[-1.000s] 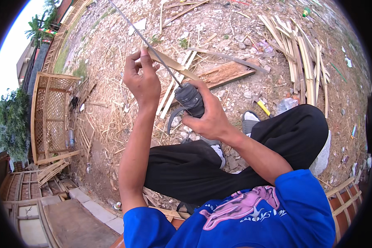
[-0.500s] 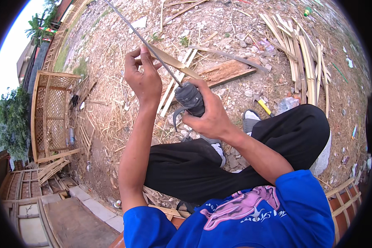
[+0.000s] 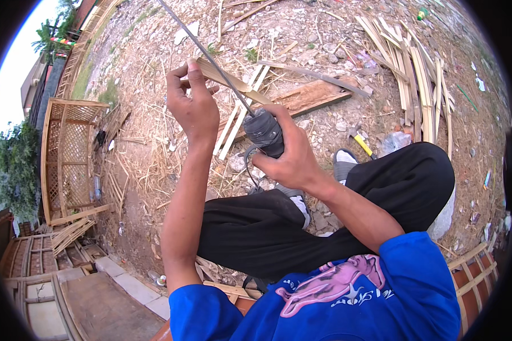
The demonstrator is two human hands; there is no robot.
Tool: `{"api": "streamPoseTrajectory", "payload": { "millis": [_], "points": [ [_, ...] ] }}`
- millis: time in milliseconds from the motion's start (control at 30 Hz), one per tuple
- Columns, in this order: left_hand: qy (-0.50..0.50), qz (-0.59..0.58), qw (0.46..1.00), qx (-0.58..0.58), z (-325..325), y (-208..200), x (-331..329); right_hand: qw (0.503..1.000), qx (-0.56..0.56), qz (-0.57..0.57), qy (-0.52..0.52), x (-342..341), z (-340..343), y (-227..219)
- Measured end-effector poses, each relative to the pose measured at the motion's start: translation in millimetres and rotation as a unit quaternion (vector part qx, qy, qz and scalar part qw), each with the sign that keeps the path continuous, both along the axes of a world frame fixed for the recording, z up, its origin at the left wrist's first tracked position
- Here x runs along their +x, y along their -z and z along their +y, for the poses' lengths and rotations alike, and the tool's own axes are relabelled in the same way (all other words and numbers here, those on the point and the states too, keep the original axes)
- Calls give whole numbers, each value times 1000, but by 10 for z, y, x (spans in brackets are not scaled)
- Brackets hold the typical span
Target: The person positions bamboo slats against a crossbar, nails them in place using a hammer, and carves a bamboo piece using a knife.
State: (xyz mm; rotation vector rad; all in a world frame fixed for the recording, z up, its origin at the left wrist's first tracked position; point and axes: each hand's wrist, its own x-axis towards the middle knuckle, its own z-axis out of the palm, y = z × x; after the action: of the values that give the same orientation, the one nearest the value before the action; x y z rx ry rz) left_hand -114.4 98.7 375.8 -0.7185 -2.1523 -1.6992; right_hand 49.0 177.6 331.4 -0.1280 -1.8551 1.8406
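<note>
My right hand [image 3: 293, 156] is wrapped around the thick, black-wrapped handle [image 3: 263, 133] of a long tool. From the handle a thin, dark metal blade or rod [image 3: 210, 62] slants toward the upper left. A loose black strap [image 3: 246, 162] dangles beneath the grip. My left hand [image 3: 193, 105] is raised beside the metal, thumb and fingers pinching the far end of a pale, flat bamboo strip [image 3: 227, 77]. The strip crosses by the metal and its other end reaches my right index finger. Whether that finger presses on the strip, I cannot tell.
Split bamboo strips [image 3: 418, 85] lie heaped at the right. A weathered plank [image 3: 310, 98] rests on the rubble ahead. Near my shoe is a yellow-handled hammer [image 3: 363, 146]. A lattice wooden frame [image 3: 74, 159] stands at the left.
The loose black strap has swung down and now hangs lower. Both hands have shifted only slightly, with the tool and bamboo strip still between them.
</note>
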Motion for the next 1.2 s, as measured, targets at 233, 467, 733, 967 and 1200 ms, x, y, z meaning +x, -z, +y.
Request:
{"api": "streamPoseTrajectory", "payload": {
  "millis": [233,467,733,967,1200],
  "points": [
    [9,9,1000,18,-30,22,9,999,-28,-17,-24,-63,-39,159],
    [-31,21,999,-34,-134,-16,-27,997,-39,-62,13,-170,-53,591],
    [19,62,997,-31,-165,41,-42,993,-44,-99,-44,-146,17,412],
    [10,40,999,-26,-216,43,-96,978,-24,-204,-23,-239,105,886],
    [23,61,997,-41,-184,16,-4,988,-52,-140,-42,-212,10,641]
  ]
}}
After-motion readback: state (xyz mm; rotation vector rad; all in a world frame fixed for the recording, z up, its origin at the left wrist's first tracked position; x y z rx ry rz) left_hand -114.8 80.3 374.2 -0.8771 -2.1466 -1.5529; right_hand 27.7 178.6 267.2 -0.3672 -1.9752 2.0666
